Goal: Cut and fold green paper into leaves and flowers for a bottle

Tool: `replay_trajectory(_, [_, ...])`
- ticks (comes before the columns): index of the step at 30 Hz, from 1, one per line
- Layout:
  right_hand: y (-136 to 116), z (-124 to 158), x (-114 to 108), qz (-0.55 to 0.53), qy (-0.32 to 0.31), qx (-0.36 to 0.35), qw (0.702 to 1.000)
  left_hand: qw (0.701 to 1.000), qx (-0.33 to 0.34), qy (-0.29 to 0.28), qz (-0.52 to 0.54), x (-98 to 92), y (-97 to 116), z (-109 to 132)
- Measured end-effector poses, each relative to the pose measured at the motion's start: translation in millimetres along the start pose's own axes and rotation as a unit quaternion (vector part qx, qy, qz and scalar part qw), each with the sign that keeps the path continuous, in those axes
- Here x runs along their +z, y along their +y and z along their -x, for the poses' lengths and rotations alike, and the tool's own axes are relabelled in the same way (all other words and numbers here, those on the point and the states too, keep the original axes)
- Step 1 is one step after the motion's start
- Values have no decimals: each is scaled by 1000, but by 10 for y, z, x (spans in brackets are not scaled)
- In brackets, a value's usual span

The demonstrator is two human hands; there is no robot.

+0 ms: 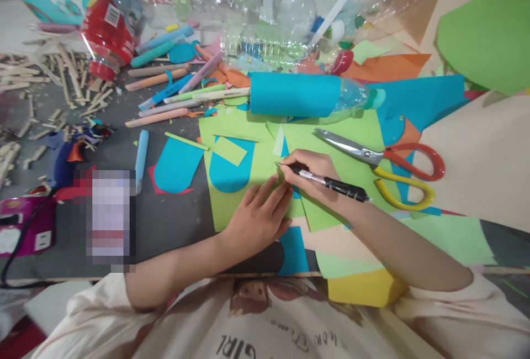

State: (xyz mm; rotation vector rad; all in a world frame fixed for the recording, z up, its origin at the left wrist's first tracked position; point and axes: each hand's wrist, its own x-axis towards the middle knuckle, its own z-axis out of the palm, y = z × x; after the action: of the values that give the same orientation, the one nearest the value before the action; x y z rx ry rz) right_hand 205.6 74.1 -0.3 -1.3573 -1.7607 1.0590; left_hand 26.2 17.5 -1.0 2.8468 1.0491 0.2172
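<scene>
Dark table, craft clutter: pen mark just begun on green sheet

Dark table [186, 212] packed with paper and bottles. Right hand [312, 171] closed on a black pen [348, 188], tip on the light green sheet [221, 207] near the middle of the table. Left hand [263, 212] lies palm down on the same sheet, fingers slightly spread, gripping nothing, fingertips near the pen tip.

Just left of the hands: one blue cut-out [229, 177] on the sheet with a small green rectangle [231, 152] over it; farther left, another blue cut-out [178, 165] on a red piece [155, 182]. Right: scissors [368, 154], blades parted, unheld. Beyond the hands, a bottle wrapped in blue paper [293, 94] lies on its side. Toward the far left corner, paper tubes [165, 80] and wooden sticks [25, 72]; clear bottles [265, 44] along the far edge.

Progress, judged: two blue shapes cut, bottle wrapped. Only a short pen stroke shows; drawing looks barely started, most left to draw. Any line under the hands: can't tell.
</scene>
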Motion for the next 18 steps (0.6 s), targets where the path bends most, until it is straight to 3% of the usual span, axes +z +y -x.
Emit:
replay_trajectory(5, [-7, -1, -9, -15, 59, 26, 998, 1000, 3, 22, -3, -13, -2, -9])
replay_trajectory(13, [-66, -21, -21, -16, 22, 35, 999, 1000, 3, 26, -3, -18, 6, -23])
replay_trajectory(18, [8, 9, -66, -26, 92, 38, 995, 1000, 3, 16, 5, -20, -21, -13])
